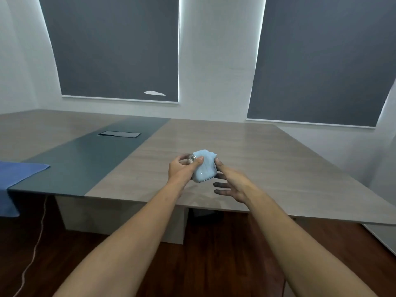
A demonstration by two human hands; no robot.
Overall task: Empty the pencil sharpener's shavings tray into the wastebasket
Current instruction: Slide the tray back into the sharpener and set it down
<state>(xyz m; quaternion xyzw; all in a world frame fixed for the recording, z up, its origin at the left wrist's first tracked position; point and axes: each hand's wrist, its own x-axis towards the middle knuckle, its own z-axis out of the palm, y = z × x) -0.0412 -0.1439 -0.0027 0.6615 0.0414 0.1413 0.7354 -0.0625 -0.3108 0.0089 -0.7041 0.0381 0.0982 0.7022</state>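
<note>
Pencil sharpener point(203, 166) (pale blue, near frame centre, above the table point(267, 159)) was clamped in the left hand point(182, 170) while the right hand point(232, 187), fingers spread, touched its side; tilting it with no wastebasket visible risked spilling shavings.

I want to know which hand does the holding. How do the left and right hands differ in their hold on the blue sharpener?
The left hand wraps the pencil sharpener at its metal end, fingers curled; the right hand is open, fingers spread, only its thumb touching the other side. Both reach out over the table.
</note>
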